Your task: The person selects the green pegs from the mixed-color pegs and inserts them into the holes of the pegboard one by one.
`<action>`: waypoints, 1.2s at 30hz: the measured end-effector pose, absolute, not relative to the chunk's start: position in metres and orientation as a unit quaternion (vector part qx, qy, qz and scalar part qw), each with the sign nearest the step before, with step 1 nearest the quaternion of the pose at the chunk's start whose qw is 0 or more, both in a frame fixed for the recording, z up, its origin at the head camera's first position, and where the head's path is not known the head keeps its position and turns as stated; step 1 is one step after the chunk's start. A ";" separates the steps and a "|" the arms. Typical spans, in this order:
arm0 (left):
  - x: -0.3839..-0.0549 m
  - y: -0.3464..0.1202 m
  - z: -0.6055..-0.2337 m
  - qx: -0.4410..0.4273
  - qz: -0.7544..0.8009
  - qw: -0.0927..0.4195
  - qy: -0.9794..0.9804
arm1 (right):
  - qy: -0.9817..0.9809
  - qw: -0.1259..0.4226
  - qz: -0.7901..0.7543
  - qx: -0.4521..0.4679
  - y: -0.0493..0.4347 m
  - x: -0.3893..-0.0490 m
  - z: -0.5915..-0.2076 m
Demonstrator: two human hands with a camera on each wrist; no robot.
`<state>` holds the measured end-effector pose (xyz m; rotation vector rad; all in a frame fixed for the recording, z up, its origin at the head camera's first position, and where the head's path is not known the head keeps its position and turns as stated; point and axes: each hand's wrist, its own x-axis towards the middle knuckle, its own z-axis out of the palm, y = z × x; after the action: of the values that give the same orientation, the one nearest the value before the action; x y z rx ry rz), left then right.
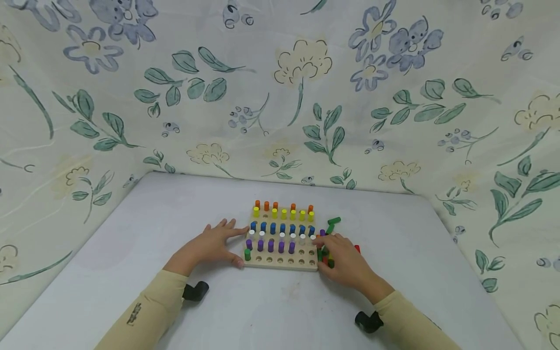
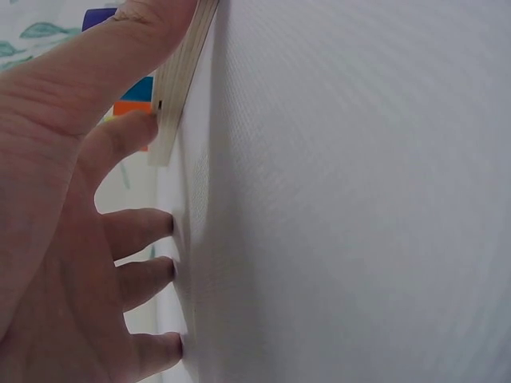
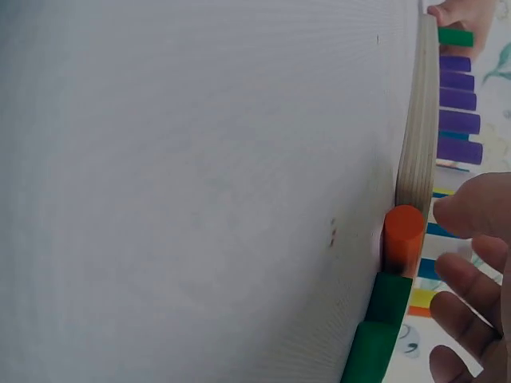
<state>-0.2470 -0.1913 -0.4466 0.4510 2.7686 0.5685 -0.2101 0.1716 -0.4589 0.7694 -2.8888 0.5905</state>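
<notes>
A wooden pegboard (image 1: 280, 264) lies on the table with rows of orange, yellow, blue, white and purple pegs (image 1: 271, 246). One green peg (image 1: 247, 254) stands at the left end of its front row, beside several bare holes. My left hand (image 1: 210, 248) is spread at the board's left side, its thumb and forefinger at the edge, other fingertips on the table. At the right edge my right hand (image 1: 347, 260) hovers over loose pegs, partly hiding them. In the right wrist view its thumb and fingers are apart, with no peg between them.
Loose pegs lie right of the board, among them a green peg (image 1: 334, 220) and a red peg (image 1: 357, 249). An orange peg (image 3: 404, 231) lies against the board's side. Black wrist cameras (image 1: 369, 322) sit under both sleeves. Floral cloth (image 1: 262, 97) hangs behind the white table (image 1: 262, 311).
</notes>
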 end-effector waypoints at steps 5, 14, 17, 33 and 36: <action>-0.245 -0.191 -0.446 0.154 0.198 0.141 0.958 | -0.949 0.047 0.189 0.250 0.171 -0.209 -0.459; -0.248 -0.192 -0.445 0.156 0.196 0.138 0.958 | -0.952 0.036 0.183 0.242 0.171 -0.212 -0.459; -0.248 -0.192 -0.445 0.157 0.199 0.139 0.957 | -0.953 0.031 0.183 0.240 0.170 -0.213 -0.459; -0.248 -0.191 -0.449 0.156 0.200 0.138 0.958 | -0.952 0.019 0.216 0.218 0.174 -0.212 -0.461; -0.248 -0.192 -0.449 0.157 0.199 0.137 0.958 | -0.949 0.013 0.239 0.207 0.175 -0.212 -0.461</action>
<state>-0.2480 -0.1917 -0.4491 0.4531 2.7726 0.5755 -0.2118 0.1753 -0.4612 0.6461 -2.9550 0.7447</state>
